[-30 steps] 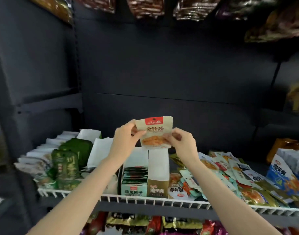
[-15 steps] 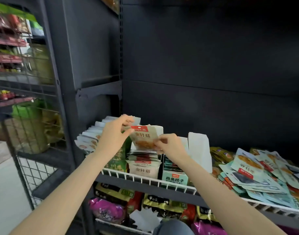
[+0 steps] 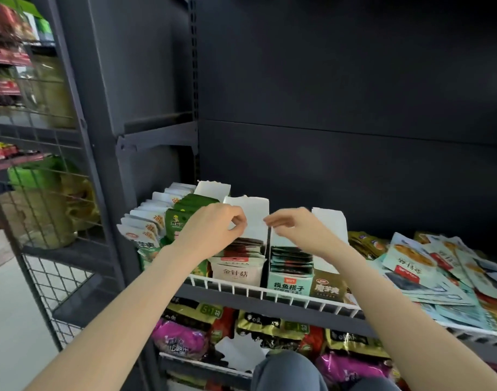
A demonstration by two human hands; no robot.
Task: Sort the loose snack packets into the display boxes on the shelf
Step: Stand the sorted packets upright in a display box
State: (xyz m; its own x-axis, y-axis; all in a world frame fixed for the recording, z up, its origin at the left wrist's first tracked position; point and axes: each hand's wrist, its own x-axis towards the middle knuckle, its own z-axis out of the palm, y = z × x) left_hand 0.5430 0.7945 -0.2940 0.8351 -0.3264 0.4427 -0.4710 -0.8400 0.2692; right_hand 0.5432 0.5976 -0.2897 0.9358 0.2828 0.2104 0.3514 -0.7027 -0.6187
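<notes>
Many flat pale-blue and cream foil snack packets (image 3: 427,266) lie in a loose heap, right of the beige cardboard display box (image 3: 237,270) printed with dark characters. Judged: sorting is partly done, the bulk left. The white wire shelf rail (image 3: 270,292) runs just in front of that box. Just right of it stands a teal-fronted cardboard display box (image 3: 288,283), filled with dark packets. The beige box holds a row of upright packets, apparently full. Left hand (image 3: 213,230) hovers above the box, fingers curled, thumb and forefinger nearly meeting, nothing visibly held. Right hand (image 3: 292,225) hovers above and right of the box, fingers loosely curled, holding nothing visible.
</notes>
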